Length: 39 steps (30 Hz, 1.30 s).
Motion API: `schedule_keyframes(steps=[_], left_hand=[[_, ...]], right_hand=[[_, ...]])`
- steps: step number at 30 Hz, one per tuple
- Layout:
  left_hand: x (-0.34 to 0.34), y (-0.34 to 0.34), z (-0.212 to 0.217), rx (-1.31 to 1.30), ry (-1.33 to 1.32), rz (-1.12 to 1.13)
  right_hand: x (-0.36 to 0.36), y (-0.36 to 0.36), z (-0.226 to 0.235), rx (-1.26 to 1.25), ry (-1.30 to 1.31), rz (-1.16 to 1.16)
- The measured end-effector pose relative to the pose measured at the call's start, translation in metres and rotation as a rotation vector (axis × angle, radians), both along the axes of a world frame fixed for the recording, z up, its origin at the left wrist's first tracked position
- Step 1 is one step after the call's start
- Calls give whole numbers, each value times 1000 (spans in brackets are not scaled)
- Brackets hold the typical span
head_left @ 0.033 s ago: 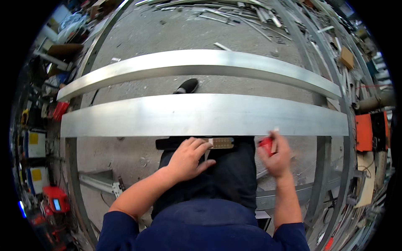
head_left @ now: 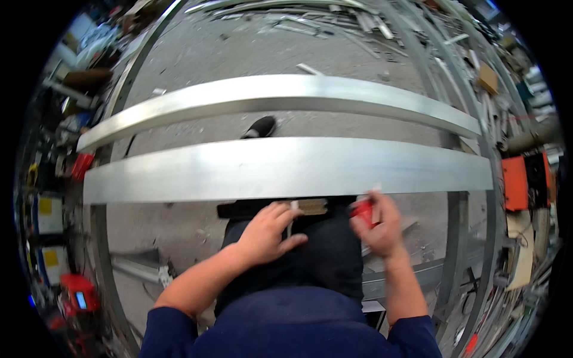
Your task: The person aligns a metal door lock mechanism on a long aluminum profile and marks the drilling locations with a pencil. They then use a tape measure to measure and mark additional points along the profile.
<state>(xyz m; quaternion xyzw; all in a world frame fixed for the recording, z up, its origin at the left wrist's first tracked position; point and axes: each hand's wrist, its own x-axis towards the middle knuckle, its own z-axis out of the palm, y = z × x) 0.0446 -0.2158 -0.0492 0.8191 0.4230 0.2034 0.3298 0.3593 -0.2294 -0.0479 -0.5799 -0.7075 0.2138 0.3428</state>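
**Head view: both hands at the near edge of the front aluminium bar**

Head camera looks down on two long aluminium bars crossing the frame left to right. The front bar (head_left: 286, 168) fills the middle band; the rear bar (head_left: 280, 95) arcs above it, with a strip of grey concrete floor (head_left: 197, 125) showing between them. A black shoe (head_left: 260, 127) stands in that gap, just above the front bar's far edge.

My left hand (head_left: 266, 234) lies low centre, fingers curled over a small tan block (head_left: 311, 206) that sits against the front bar's near edge, on top of my dark trousers. A thin pale strip runs down between the fingers; I cannot tell what it is. My right hand (head_left: 378, 225) is right of centre, closed around a small red tool (head_left: 363, 211), its tip up at the bar's lower edge. The two hands are apart, with the tan block between them.

Open room: bare floor lies lower left, beside my left forearm, up to a vertical frame member (head_left: 101, 262) at the left. A matching upright (head_left: 457, 250) stands close to my right forearm, so room there is tight. Loose metal offcuts (head_left: 334, 18) litter the top of the frame. An orange box (head_left: 514, 182) sits at the right edge and a red device (head_left: 79, 295) at the lower left.
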Motion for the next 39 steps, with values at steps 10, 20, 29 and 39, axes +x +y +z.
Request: schedule_keyframes(steps=[10, 20, 29, 39], left_hand=[[93, 4, 14, -529, -1244, 187], [66, 3, -25, -944, -961, 375], [29, -12, -26, -538, -236, 69], [-1, -5, 27, -998, -217, -120]], right_hand=[[-116, 5, 24, 376, 344, 9], [-75, 7, 36, -288, 483, 134], [-71, -11, 29, -261, 510, 267], [-58, -21, 38, -463, 587, 354]])
